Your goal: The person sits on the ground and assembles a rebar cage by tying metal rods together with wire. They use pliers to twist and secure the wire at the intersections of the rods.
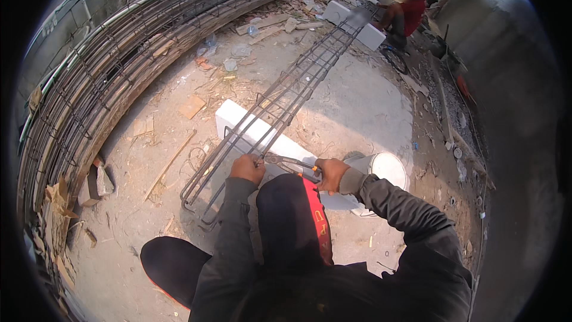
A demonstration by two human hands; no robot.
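A long cage of thin steel rebar point(301, 77) runs from in front of me to the far top, its near part lying across a white block point(241, 116). My right hand point(332, 174) grips a pair of tying pincers point(292, 161) with orange on the handles. The pincers' jaws point left, at the cage's right side, close to the fingers of my left hand point(248, 168). My left hand is closed against the near end of the cage; what it pinches is hidden. Bent bar ends stick out below and left of it.
Bundled rebar and cages point(113, 77) lie along the left. A white bucket point(388, 170) stands right of my right hand. At the far end, another white block point(369, 36) supports the cage, and a person in red point(411, 15) squats beside it. Wood scraps point(170, 164) litter the ground.
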